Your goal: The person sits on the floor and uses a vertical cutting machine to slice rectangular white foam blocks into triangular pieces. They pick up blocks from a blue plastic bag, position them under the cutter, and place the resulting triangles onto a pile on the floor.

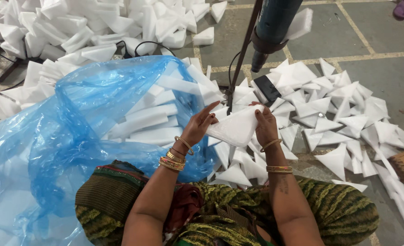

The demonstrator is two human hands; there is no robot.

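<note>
A big blue plastic bag (65, 132), thin, glossy and crumpled, fills the left side, its mouth open toward the middle; long flat strips of white foam (143, 120) lie stacked inside it, showing through the film. Just right of the bag's mouth the left hand (201, 124) pinches the left edge of a folded white foam sheet (236, 127), thumb on top and fingers curled under, gold bangles on the wrist. The sheet is soft, finely pebbled and roughly triangular; its long axis runs between the two hands, tilting up to the right, and its rounded point faces down toward the person's lap. The right hand (265, 125) grips the sheet's upper right corner, fingers closed over the fold. Above hangs a dark teal heat tool (270, 32) on a stand, nozzle down. To the right, folded white foam triangles (343, 123) lie scattered in a loose pile over the grey tiled floor (393, 82)
</note>
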